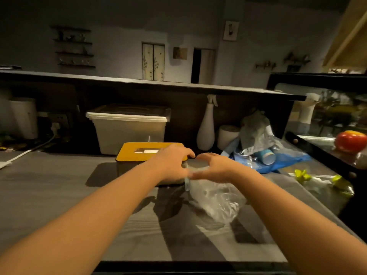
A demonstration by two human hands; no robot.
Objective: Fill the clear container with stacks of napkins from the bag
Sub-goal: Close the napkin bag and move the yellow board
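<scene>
A clear plastic bag (216,199) hangs between my hands above the grey counter, its lower part crumpled and see-through. My left hand (172,165) and my right hand (213,167) both grip its top edge, where a pale stack of napkins (197,164) shows between my fingers. Just behind my left hand sits the clear container with a yellow slotted lid (139,152); a white napkin shows through the slot. My left hand hides the container's right side.
A lidded translucent bin (129,128) stands against the back wall. A white vase (206,128), a paper roll (227,135) and a heap of blue and clear bags with a blue cup (266,155) lie at the right. A glass case stands far right.
</scene>
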